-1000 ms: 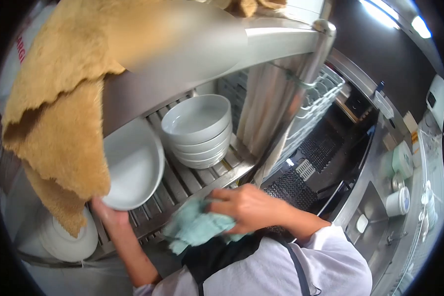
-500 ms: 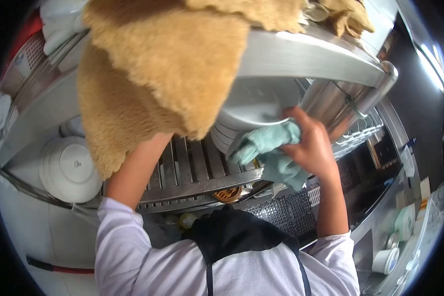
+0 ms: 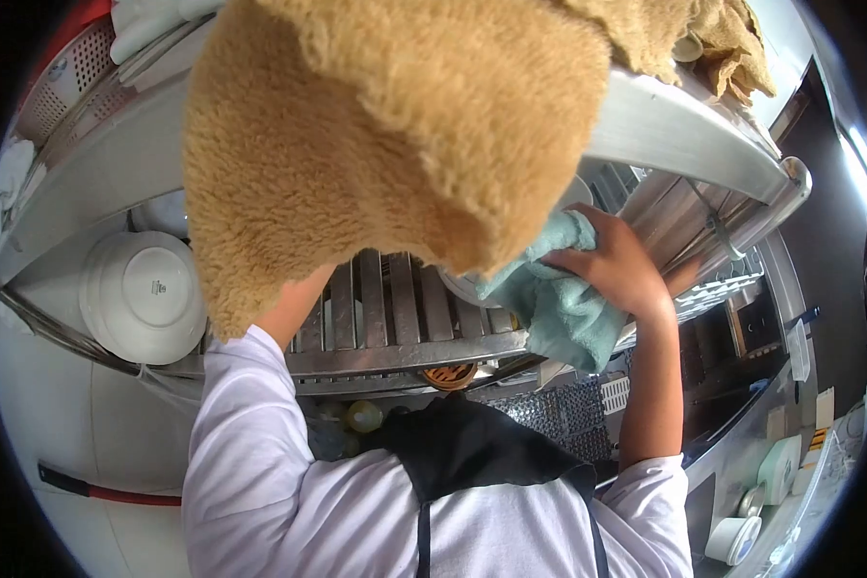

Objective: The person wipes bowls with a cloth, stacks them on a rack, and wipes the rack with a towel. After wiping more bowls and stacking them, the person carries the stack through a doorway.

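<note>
My right hand (image 3: pixel 621 262) is closed around a teal cloth (image 3: pixel 576 328), which hangs in loose folds below the fingers. Just left of that cloth, a sliver of white bowl (image 3: pixel 464 286) shows above the slatted metal shelf (image 3: pixel 395 323). A fuzzy tan cloth (image 3: pixel 395 135) drapes down from the upper shelf and covers much of the view in front. My left forearm (image 3: pixel 302 306) reaches up behind it, so the left hand and whatever it touches are hidden. At the left end of the slatted shelf, white bowls (image 3: pixel 144 299) rest upside down in a stack.
A metal upper shelf edge (image 3: pixel 684 135) crosses above my hands. Beyond my right wrist stands a shiny steel cylinder (image 3: pixel 660 217) beside a wire rack (image 3: pixel 727 289). A perforated basket (image 3: pixel 67 87) sits at upper left. White tubs (image 3: pixel 732 541) stand at lower right.
The view has shifted, and the tan cloth now covers more of the middle. The bowl stack that showed beside my right hand is mostly hidden. My right hand still grips the teal cloth.
</note>
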`<action>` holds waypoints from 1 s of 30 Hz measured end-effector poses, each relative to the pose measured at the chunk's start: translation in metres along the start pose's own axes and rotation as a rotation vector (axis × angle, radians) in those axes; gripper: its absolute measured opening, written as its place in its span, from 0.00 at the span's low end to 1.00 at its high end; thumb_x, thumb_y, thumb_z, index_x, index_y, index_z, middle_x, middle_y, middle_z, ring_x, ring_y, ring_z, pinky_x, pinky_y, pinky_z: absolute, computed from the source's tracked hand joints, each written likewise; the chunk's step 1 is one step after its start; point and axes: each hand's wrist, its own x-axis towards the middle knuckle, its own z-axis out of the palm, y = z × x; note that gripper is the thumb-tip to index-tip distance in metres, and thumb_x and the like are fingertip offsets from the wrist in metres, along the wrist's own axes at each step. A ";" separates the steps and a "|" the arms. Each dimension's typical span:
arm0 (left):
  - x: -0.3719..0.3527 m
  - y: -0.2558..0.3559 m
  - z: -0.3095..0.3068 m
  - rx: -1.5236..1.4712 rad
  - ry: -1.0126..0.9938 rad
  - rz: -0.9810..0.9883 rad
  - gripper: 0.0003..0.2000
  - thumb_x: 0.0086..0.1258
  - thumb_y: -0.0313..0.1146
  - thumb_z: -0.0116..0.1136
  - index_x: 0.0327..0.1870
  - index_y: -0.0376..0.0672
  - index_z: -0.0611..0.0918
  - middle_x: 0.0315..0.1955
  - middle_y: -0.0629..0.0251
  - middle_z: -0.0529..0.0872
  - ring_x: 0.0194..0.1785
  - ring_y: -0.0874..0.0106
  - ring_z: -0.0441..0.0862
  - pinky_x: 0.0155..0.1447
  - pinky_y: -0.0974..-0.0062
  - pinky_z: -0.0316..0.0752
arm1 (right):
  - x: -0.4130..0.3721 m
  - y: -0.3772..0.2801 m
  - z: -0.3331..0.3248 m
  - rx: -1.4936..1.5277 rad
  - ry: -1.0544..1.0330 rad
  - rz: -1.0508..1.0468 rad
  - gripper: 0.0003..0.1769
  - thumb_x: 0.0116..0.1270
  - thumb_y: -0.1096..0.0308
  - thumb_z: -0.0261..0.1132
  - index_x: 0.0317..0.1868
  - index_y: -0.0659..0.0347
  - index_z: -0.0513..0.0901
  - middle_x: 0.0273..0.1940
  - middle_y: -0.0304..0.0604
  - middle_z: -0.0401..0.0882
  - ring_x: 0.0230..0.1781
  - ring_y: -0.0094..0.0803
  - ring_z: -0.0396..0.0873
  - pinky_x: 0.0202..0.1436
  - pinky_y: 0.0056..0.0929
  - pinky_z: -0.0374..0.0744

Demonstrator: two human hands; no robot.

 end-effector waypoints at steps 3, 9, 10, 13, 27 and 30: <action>0.003 -0.006 -0.003 0.016 -0.007 -0.001 0.26 0.68 0.41 0.59 0.66 0.40 0.76 0.56 0.61 0.83 0.59 0.68 0.79 0.66 0.68 0.71 | 0.000 0.012 0.002 0.057 -0.026 0.013 0.29 0.57 0.66 0.75 0.59 0.67 0.81 0.48 0.58 0.87 0.51 0.45 0.86 0.58 0.36 0.79; 0.001 -0.012 -0.011 0.047 -0.003 0.005 0.28 0.67 0.40 0.58 0.68 0.39 0.76 0.57 0.61 0.82 0.60 0.67 0.78 0.67 0.68 0.70 | -0.053 0.010 0.010 0.422 0.353 0.031 0.26 0.58 0.75 0.68 0.59 0.69 0.81 0.50 0.51 0.87 0.53 0.36 0.84 0.60 0.36 0.79; 0.009 -0.010 -0.013 0.053 0.006 0.009 0.28 0.67 0.40 0.57 0.68 0.39 0.76 0.57 0.61 0.82 0.60 0.67 0.78 0.67 0.68 0.70 | -0.069 0.018 0.020 0.639 0.474 0.063 0.26 0.57 0.76 0.67 0.58 0.69 0.81 0.50 0.49 0.86 0.54 0.33 0.84 0.60 0.37 0.79; 0.005 -0.016 -0.016 0.065 -0.002 0.005 0.28 0.66 0.39 0.57 0.69 0.39 0.75 0.58 0.61 0.82 0.61 0.67 0.78 0.68 0.68 0.69 | -0.095 0.056 0.086 0.724 0.486 0.041 0.27 0.53 0.76 0.70 0.57 0.68 0.82 0.50 0.49 0.85 0.52 0.36 0.84 0.59 0.38 0.80; 0.027 -0.024 -0.038 0.126 -0.191 0.024 0.31 0.66 0.37 0.52 0.73 0.38 0.71 0.62 0.60 0.79 0.64 0.67 0.77 0.70 0.66 0.68 | 0.003 -0.031 0.140 -0.962 0.148 -0.687 0.10 0.53 0.60 0.65 0.31 0.56 0.88 0.39 0.38 0.75 0.46 0.35 0.73 0.38 0.28 0.73; 0.030 -0.031 -0.043 0.132 -0.215 0.041 0.32 0.66 0.39 0.53 0.74 0.39 0.70 0.63 0.60 0.79 0.65 0.67 0.76 0.71 0.67 0.68 | -0.041 -0.019 0.111 -0.898 0.190 -0.559 0.11 0.49 0.64 0.68 0.33 0.57 0.86 0.38 0.39 0.75 0.50 0.39 0.74 0.43 0.32 0.78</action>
